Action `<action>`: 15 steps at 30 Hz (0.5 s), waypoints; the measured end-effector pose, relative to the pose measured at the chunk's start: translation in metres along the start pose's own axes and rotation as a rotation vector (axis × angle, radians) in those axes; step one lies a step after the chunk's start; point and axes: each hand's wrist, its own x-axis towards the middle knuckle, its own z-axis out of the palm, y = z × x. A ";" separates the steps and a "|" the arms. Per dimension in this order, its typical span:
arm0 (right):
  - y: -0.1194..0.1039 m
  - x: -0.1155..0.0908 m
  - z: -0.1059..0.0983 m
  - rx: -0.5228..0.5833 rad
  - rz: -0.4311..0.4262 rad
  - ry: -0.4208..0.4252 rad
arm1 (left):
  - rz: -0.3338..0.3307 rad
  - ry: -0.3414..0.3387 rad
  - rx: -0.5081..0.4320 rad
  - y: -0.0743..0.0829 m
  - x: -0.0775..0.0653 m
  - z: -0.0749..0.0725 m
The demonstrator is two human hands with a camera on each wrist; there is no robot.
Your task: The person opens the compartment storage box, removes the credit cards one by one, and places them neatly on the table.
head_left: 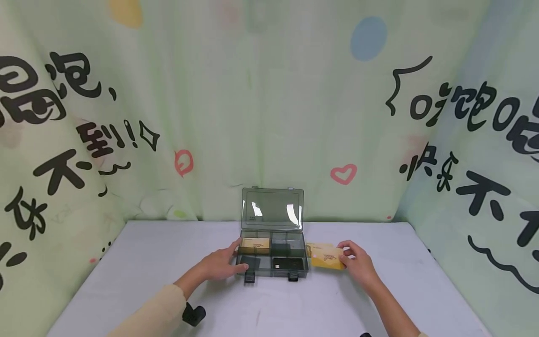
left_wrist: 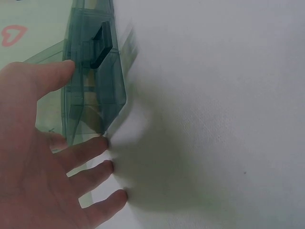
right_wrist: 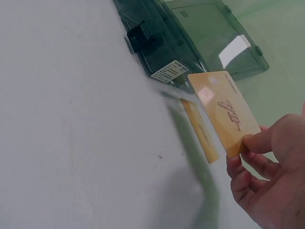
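Note:
My right hand [head_left: 358, 264] pinches a gold VIP card [right_wrist: 226, 109] between thumb and fingers, just off the right side of a grey see-through divided box [head_left: 263, 267]. A second gold card [right_wrist: 199, 131] lies on the table, partly behind the held one. In the box's back left compartment sit gold cards [head_left: 255, 243]; a black card [head_left: 288, 264] is in the front right one. With fingers spread, my left hand [head_left: 221, 264] rests at the box's left side, thumb by the front left corner. The lid [head_left: 272, 209] stands raised at the back.
Two dark latches [head_left: 293, 276] hang from the box's front edge. A black object [head_left: 194, 315] shows beside my left sleeve. Printed curtains [head_left: 269, 117] rise behind and on both sides of the white table [head_left: 168, 248].

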 end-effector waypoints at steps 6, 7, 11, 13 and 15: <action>0.014 0.000 -0.003 -0.080 0.003 -0.014 | 0.002 0.004 0.002 0.000 0.003 0.003; 0.016 0.001 -0.003 -0.095 0.002 -0.015 | 0.001 0.001 0.004 0.000 0.003 0.003; 0.022 0.002 -0.001 -0.123 -0.004 -0.023 | 0.004 -0.003 0.012 0.000 0.003 0.003; 0.022 0.001 0.000 -0.115 -0.008 -0.037 | 0.001 -0.005 0.011 0.000 0.002 0.003; 0.023 0.000 0.001 -0.106 -0.003 -0.050 | 0.001 -0.013 0.001 0.000 0.001 0.002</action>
